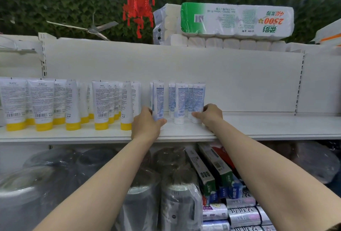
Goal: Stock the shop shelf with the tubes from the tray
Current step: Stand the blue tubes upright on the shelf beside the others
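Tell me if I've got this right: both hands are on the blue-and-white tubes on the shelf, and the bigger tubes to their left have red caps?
Not quite. The head view shows the bigger tubes on the left standing on yellow caps, not red. The rest holds: the left hand and right hand each grip blue-and-white tubes on the shelf.
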`<state>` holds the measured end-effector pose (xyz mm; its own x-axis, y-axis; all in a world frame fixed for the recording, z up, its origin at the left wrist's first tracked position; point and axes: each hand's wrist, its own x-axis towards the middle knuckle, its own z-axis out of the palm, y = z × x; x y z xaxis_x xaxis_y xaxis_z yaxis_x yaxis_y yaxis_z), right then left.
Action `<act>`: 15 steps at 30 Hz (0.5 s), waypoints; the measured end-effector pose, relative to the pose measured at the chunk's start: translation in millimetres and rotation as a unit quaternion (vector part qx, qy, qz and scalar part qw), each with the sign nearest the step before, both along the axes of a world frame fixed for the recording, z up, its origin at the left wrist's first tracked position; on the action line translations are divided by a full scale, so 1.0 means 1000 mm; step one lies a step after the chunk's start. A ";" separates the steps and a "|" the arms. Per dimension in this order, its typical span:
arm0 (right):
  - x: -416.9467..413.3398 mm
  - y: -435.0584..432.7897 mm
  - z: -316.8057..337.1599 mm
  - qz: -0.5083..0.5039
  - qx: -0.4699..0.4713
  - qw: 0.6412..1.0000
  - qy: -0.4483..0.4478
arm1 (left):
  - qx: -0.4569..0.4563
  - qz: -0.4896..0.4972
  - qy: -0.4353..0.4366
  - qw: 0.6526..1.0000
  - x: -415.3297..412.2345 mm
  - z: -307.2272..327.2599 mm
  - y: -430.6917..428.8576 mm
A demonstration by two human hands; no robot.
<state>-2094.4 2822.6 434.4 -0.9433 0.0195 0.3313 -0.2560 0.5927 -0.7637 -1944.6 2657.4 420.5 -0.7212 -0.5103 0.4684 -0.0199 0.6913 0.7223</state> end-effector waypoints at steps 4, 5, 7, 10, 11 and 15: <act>0.013 0.008 0.003 0.012 -0.003 1.000 0.001 | 0.002 0.004 -0.009 1.000 0.001 0.002 0.002; 0.018 0.013 0.004 0.017 -0.005 1.000 0.007 | 0.008 0.004 -0.009 1.000 0.001 0.002 0.002; 0.028 0.029 0.004 0.026 -0.012 0.999 0.015 | 0.025 0.010 0.000 1.000 0.004 0.002 0.004; 0.041 0.064 0.006 0.035 -0.020 0.999 0.023 | 0.076 0.023 0.050 0.996 0.012 0.000 0.015; 0.046 0.079 0.007 0.036 -0.022 0.999 0.026 | 0.093 0.032 0.076 0.992 0.017 -0.002 0.023; 0.064 0.147 0.008 0.033 -0.019 0.999 0.038 | 0.085 0.056 0.171 0.980 0.034 -0.015 0.077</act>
